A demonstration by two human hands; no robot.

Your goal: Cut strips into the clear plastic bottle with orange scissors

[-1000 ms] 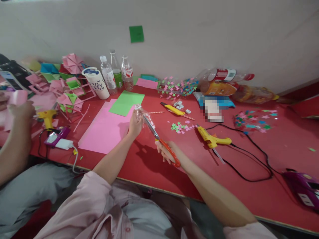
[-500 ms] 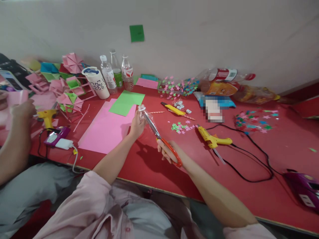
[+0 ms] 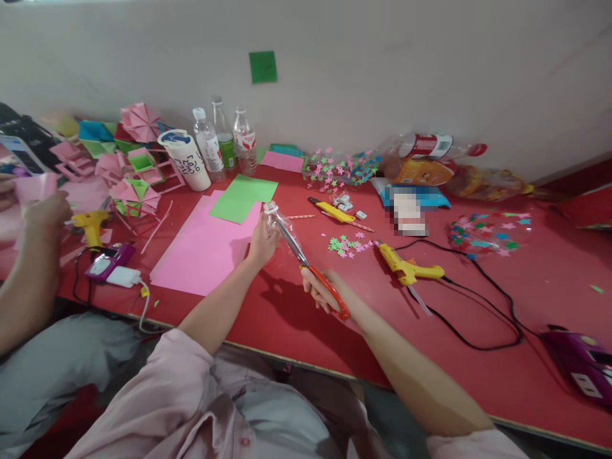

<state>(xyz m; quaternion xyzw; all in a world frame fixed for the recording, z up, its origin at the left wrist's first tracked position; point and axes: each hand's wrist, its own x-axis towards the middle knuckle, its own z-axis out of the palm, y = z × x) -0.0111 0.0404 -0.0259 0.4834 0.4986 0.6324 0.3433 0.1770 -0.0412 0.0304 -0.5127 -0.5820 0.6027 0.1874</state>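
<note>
Near the table's middle, my left hand (image 3: pixel 264 241) grips a clear plastic bottle piece (image 3: pixel 271 210) with a narrow neck pointing up and away. My right hand (image 3: pixel 317 288) is wrapped round the handles of orange-handled scissors (image 3: pixel 338 299). The metal blades lie against the clear plastic, pointing at the neck; I cannot tell whether they are cutting in. Pink paper (image 3: pixel 201 252) and a green sheet (image 3: pixel 245 197) lie to the left of my left hand. Loose green and pink paper stars (image 3: pixel 347 244) are scattered beyond my right hand.
A yellow glue gun (image 3: pixel 408 266) with a black cord lies at right. A yellow utility knife (image 3: pixel 335 211) lies ahead. Bottles (image 3: pixel 245 143) and a white tumbler (image 3: pixel 186 162) stand at back left. A co-worker's hand (image 3: pixel 45 213) holds pink paper at far left.
Both hands hold almost the same pose, with the scissors still against the clear plastic. The view has shifted very slightly.
</note>
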